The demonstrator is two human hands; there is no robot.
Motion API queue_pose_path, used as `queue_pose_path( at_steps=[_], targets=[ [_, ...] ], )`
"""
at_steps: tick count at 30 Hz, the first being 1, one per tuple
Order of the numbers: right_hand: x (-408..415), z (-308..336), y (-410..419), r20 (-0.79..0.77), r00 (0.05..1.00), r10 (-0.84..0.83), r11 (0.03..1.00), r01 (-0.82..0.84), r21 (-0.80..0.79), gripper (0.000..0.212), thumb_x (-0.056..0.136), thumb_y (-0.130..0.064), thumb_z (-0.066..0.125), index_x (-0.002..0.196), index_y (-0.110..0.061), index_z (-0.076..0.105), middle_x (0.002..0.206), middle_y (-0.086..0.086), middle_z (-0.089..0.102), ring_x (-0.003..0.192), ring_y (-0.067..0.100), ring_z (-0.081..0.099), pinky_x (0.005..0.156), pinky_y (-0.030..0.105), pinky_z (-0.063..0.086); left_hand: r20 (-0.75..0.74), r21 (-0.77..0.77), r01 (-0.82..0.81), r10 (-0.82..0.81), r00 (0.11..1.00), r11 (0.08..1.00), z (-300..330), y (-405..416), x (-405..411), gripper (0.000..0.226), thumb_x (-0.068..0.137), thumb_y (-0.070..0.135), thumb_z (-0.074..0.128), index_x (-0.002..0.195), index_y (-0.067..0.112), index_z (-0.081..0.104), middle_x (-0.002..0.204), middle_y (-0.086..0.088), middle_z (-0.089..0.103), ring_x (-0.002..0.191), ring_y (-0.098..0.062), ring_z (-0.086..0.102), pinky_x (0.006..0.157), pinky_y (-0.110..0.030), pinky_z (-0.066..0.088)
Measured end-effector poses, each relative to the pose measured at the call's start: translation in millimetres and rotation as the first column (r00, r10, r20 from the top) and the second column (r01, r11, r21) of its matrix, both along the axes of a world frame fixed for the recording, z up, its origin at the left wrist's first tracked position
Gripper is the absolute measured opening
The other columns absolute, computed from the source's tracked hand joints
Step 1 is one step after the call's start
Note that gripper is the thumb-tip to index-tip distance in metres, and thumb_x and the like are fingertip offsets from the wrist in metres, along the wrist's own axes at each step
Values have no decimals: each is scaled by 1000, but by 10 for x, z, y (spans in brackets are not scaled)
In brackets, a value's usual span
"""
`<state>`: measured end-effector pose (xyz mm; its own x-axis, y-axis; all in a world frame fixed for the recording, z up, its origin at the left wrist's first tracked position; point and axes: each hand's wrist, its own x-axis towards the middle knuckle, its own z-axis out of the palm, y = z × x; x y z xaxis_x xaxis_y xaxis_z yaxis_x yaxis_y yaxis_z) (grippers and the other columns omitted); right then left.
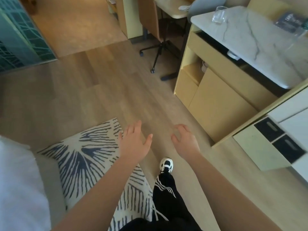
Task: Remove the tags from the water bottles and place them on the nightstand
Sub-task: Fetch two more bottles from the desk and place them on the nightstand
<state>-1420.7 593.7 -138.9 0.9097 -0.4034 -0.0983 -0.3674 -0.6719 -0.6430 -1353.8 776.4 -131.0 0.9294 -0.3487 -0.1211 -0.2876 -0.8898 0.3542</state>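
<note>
The patterned rug [80, 152] and a white bed edge [18, 180] are noted at the left. The left hand [135, 142] is held out over the wooden floor [100, 90], fingers spread, nothing grasped. The right hand [185, 140] is seen beside it, fingers loosely curled, also empty. 1 foot in a black-and-white shoe [166, 164] is placed forward between the 2 arms. Further right stands the marble-topped bench [260, 39], carrying a clear glass [220, 14] and a dark packet [293, 22] at the far right. No water bottles, tags or nightstand can be identified; blur prevents certainty. The bench lies ahead and to the right, so the right hand is judged nearer to it.
</note>
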Motion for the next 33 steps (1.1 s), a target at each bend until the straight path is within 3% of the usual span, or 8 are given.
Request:
queue_pose_path(
  at_steps=[10, 15, 21, 27, 33],
  targets=[
    [2383, 0, -1318, 14, 999, 37, 999, -37, 2, 39, 94, -27, 53, 130, -12, 52, 138, 5, 48, 123, 24, 48, 99, 32, 39, 45, -29, -78, 80, 996, 997, -62, -1341, 2310, 73, 90, 60, 42, 149, 21, 28, 152, -6, 37, 142, -24, 29, 114, -49, 23],
    [3446, 165, -1815, 9, 999, 47, 998, -47, -34, 40, 94, -29, 51, 132, -15, 51, 138, 4, 48, 121, 21, 49, 91, 23, 33, 75, -77, -98, 104, 992, 992, 73, -1892, 3343, 72, 89, 60, 44, 148, 21, 31, 151, -5, 39, 142, -23, 29, 115, -50, 21],
    [4586, 132, -2238, 3, 999, 36, 997, -36, -62, 41, 95, -33, 50, 132, -17, 51, 134, 1, 50, 107, 11, 51, 86, 19, 33, 57, -86, -143, 148, 987, 986, 15, -2235, 4482, 72, 89, 60, 43, 149, 21, 30, 152, -5, 38, 143, -23, 28, 114, -52, 23],
    [5931, -13, -2492, -12, 999, 43, 997, -44, -61, 42, 94, -34, 51, 132, -18, 51, 139, 1, 47, 126, 18, 46, 101, 29, 36, 55, -111, -137, 143, 988, 984, -109, -2504, 5852, 71, 90, 59, 42, 148, 20, 30, 152, -5, 38, 143, -23, 27, 113, -53, 23],
    [7711, 99, -2604, 2, 1000, -16, 998, 16, -64, 39, 94, -32, 53, 131, -20, 52, 137, -1, 47, 119, 14, 50, 89, 21, 36, 52, -110, -73, 79, 995, 991, -16, -2640, 7589, 71, 91, 60, 40, 149, 22, 28, 155, -1, 34, 144, -21, 26, 115, -52, 20]
  ],
)
